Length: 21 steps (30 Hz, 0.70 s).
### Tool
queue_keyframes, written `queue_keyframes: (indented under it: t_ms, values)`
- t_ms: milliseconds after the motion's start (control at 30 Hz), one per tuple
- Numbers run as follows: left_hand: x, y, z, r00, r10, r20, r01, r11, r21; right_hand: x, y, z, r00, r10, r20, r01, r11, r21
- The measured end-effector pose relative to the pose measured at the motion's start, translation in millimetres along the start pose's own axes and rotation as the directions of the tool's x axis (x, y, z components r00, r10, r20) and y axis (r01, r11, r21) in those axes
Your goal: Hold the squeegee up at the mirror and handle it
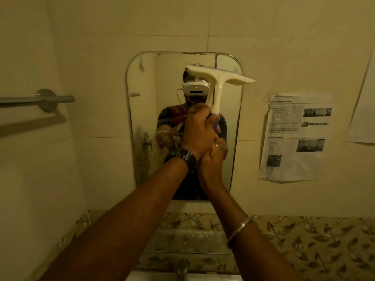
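The fingers of the left hand are curled tight round the blue grip at the bottom of a squeegee, and the right hand is tucked in just below and against it, its fingers curled too and pressed up to the left hand's heel; whether they reach the handle itself I cannot tell from here. A ring shows on one right finger. The squeegee stands nearly upright, its cream stem rising from the grip to a wide blade head that tilts down toward the right, held up in front of the upper part of the wall mirror. A dark patterned watch sits on the left wrist and a thin metal bangle circles the right forearm. The mirror's glass looks smeared and spotted low on its left side, and it reflects the person wearing a white headset. A grey towel rail is fixed to the tiled wall to the left, a printed notice is stuck up to the right, and a leaf-patterned tile band runs below, above a metal tap.
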<state>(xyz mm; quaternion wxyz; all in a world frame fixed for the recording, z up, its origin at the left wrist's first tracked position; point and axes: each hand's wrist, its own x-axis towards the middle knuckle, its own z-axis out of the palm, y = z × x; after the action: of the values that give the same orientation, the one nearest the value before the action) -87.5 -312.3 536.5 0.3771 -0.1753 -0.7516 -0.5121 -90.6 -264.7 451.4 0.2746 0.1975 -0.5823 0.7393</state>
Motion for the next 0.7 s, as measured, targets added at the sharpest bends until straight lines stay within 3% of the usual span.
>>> queue_keyframes:
  t_ms: [100, 200, 267, 467, 700]
  values:
    - [35.8, 16.4, -14.5, 0.999, 0.047, 0.006, -0.047, 0.994, 0.093, 23.5, -17.6, 26.2, 1.0, 0.007, 0.014, -0.008, 0.999, 0.041]
    - [53.1, 15.1, -33.8, 1.0, 0.022, 0.009, -0.023, 0.985, 0.168, 26.7, -18.4, 54.5, 0.997, 0.072, 0.013, -0.072, 0.997, 0.001]
    - [53.0, 4.9, -45.2, 1.0, -0.006, 0.019, 0.002, 0.983, 0.184, 20.1, -17.0, 69.9, 0.997, 0.08, 0.004, -0.08, 0.995, 0.064]
    - [7.4, -50.6, -71.9, 0.988, -0.152, 0.006, 0.151, 0.985, 0.082, -20.0, 29.1, 83.0, 0.987, 0.128, 0.098, -0.133, 0.99, 0.042]
    - [-66.1, -88.7, -75.2, 0.954, -0.301, -0.002, 0.301, 0.953, -0.025, -73.6, 84.5, 68.9, 0.959, 0.242, 0.146, -0.223, 0.966, -0.134]
